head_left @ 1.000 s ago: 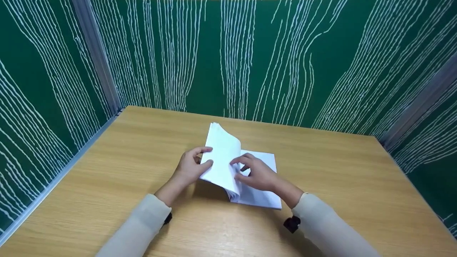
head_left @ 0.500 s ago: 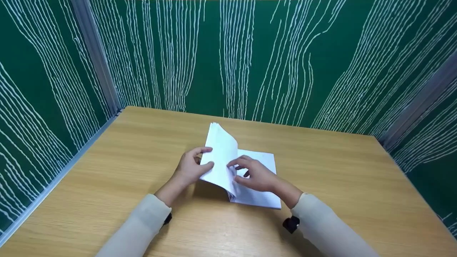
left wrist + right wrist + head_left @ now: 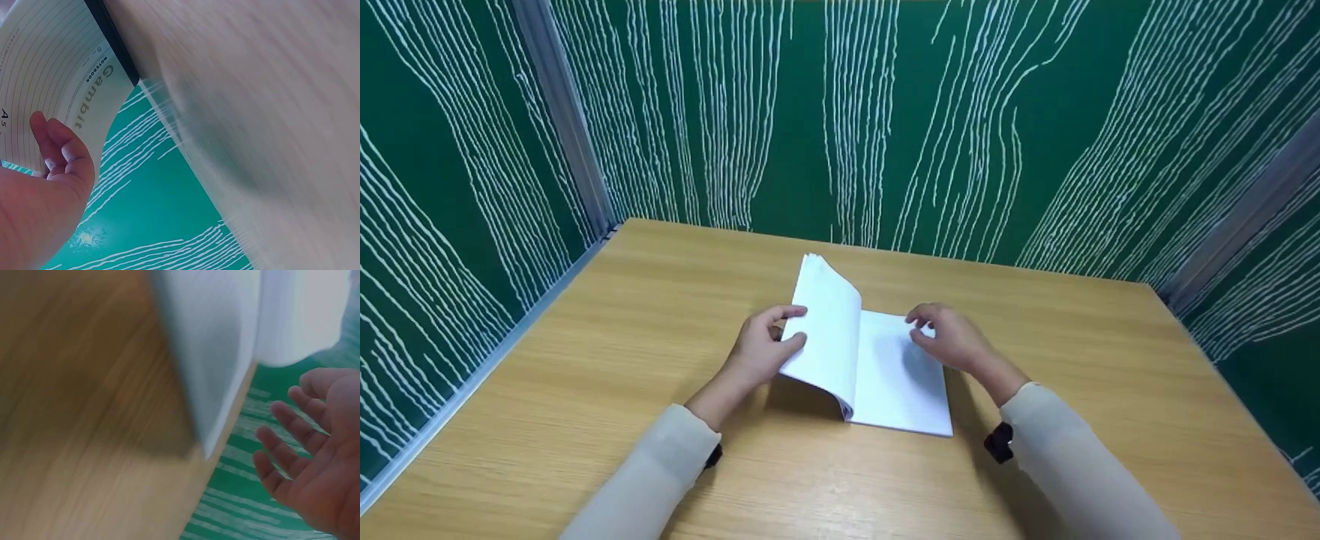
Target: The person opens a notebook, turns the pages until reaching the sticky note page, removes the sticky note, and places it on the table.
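Note:
An open notebook (image 3: 896, 375) with white pages lies on the wooden table. Its left part, a raised bundle of pages and cover (image 3: 826, 322), is pinched at the outer edge between the thumb and fingers of my left hand (image 3: 757, 349). In the left wrist view the lined cover (image 3: 62, 73) reads "Gambit", "NOTEBOOK" and "A5", with a dark spine; the fingers of the left hand lie against it. Above the upper right corner of the flat right page hovers my right hand (image 3: 952, 337), its fingers loosely bent. The right wrist view shows that hand apart from the pages, holding nothing.
The table (image 3: 660, 277) has a wood-grain top. Green panels with wavy white lines (image 3: 795, 150) stand behind it and along both sides. Grey posts (image 3: 570, 112) mark the panel corners. Small black devices (image 3: 1000, 442) sit under the wrists.
My right hand has left the fold between the pages and moved right, over the outer edge of the right page. The left hand still holds the raised pages in much the same place.

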Tool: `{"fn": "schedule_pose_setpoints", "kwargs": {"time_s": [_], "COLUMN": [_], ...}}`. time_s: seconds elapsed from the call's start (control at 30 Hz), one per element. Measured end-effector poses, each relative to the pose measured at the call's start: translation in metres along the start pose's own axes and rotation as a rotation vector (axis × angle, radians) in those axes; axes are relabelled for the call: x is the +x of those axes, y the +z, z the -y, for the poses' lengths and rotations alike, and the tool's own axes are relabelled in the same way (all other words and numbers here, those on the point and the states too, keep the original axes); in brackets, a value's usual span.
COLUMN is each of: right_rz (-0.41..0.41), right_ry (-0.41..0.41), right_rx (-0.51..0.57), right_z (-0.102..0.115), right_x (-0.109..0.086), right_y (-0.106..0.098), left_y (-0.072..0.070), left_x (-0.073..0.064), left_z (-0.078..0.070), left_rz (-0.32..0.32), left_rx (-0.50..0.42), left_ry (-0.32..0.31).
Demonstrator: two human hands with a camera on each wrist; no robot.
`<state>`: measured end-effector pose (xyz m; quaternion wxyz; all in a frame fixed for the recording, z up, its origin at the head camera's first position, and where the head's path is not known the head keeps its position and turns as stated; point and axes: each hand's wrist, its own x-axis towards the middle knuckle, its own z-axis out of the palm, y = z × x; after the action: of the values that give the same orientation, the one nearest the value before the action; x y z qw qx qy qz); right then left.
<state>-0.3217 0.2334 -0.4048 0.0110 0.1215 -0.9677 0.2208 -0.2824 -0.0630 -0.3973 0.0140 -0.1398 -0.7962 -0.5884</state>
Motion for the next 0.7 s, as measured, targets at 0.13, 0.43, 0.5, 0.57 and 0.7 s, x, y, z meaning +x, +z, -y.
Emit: {"fn": "schedule_pose_setpoints", "kwargs": {"time_s": [0.13, 0.43, 0.5, 0.57, 0.7], "right_rz": [-0.001, 0.111, 0.129, 0.142, 0.157], "right_ry": [0.071, 0.151, 0.151, 0.155, 0.164], "right_rx": [-0.088, -0.223, -0.226, -0.228, -0.24], "right_z": [-0.017, -0.032, -0.034, -0.034, -0.035], "right_x": [0.0, -0.002, -0.003, -0.003, -0.002], "right_y": [0.0, 0.006, 0.007, 0.008, 0.009], "left_y": [-0.002, -0.003, -0.004, -0.004, -0.005], "left_x": [-0.007, -0.011, -0.011, -0.011, -0.011], "left_z": [-0.016, -0.021, -0.021, -0.02, -0.022], "left_rz": [0.015, 0.01, 0.016, 0.02, 0.013], "left_rx": [-0.001, -0.008, -0.008, -0.005, 0.009], "left_ry": [0.001, -0.013, -0.011, -0.007, -0.01]}}
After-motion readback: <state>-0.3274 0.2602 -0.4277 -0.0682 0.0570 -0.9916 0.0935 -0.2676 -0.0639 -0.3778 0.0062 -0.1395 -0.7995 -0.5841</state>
